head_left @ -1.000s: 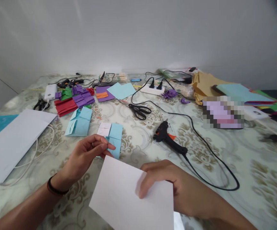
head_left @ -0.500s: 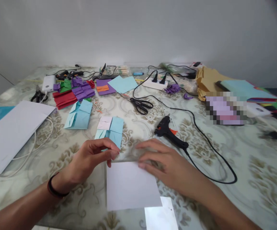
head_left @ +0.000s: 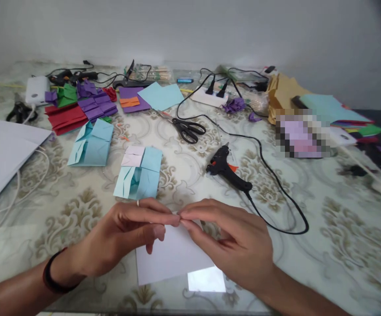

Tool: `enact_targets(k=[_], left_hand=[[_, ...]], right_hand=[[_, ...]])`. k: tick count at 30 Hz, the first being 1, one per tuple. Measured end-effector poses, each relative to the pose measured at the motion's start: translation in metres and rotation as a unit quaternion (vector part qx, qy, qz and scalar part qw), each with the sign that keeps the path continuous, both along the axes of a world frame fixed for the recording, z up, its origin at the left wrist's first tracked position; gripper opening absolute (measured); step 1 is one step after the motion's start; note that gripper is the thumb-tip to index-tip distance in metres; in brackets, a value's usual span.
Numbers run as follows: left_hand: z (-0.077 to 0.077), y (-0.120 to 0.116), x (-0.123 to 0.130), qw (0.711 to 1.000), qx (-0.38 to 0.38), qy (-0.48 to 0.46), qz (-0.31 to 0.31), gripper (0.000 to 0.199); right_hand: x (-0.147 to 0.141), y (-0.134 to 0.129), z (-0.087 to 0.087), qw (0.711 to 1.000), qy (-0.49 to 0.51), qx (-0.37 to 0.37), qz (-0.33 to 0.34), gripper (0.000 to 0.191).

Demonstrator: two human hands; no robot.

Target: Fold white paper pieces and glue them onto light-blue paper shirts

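A white sheet of paper (head_left: 167, 259) lies on the table beneath my hands, its upper part partly covered by them. My left hand (head_left: 131, 228) is over its upper left, fingers stretched out and thumb apart from the index fingertip. From the other side my right hand (head_left: 230, 237) pinches with thumb and index finger right at the left index fingertip; anything between them is too small to make out. Just beyond my left hand lies a folded light-blue paper piece (head_left: 149, 180) with one pale pink section. Another folded light-blue piece (head_left: 93, 145) is farther left.
A black hot glue gun (head_left: 228, 169) lies right of centre, its cord looping rightward. Behind it are black-handled scissors (head_left: 190, 129) and a white power strip (head_left: 210, 97). Folded purple pieces (head_left: 98, 107) and red ones (head_left: 65, 118) sit back left. White sheets (head_left: 6, 153) lie at left.
My hands, apart before, have come together at the fingertips, the right one moving left and closing into a pinch. The view has shifted, so the table things appear higher and farther left.
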State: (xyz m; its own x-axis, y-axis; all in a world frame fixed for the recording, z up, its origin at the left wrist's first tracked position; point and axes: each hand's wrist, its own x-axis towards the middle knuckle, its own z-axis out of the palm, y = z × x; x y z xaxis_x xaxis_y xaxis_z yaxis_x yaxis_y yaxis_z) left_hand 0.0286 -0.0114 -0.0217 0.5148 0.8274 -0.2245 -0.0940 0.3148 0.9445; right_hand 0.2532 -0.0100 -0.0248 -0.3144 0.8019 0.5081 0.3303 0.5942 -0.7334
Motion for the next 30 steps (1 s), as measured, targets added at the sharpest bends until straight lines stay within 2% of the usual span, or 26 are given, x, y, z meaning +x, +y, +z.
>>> enact_targets(k=[7, 19, 23, 26, 30], left_hand=[[0.000, -0.003, -0.002, 0.999, 0.033, -0.003, -0.033, 0.030], [-0.009, -0.011, -0.007, 0.989, 0.122, 0.002, -0.089, 0.049], [-0.011, -0.013, -0.010, 0.975, 0.185, 0.071, -0.099, 0.053], [-0.011, -0.013, -0.011, 0.955, 0.249, 0.129, -0.102, 0.058], [-0.012, -0.014, -0.010, 0.937, 0.300, 0.149, -0.103, 0.060]], right_hand=[[-0.004, -0.003, 0.001, 0.998, 0.025, 0.009, -0.052, 0.020], [-0.004, 0.001, 0.000, 0.996, 0.048, 0.052, -0.060, 0.020], [-0.003, 0.002, -0.002, 0.995, 0.057, 0.054, -0.055, 0.020], [-0.004, 0.002, -0.002, 0.996, 0.060, 0.046, -0.055, 0.019], [-0.005, 0.002, -0.003, 0.997, 0.051, 0.034, -0.054, 0.018]])
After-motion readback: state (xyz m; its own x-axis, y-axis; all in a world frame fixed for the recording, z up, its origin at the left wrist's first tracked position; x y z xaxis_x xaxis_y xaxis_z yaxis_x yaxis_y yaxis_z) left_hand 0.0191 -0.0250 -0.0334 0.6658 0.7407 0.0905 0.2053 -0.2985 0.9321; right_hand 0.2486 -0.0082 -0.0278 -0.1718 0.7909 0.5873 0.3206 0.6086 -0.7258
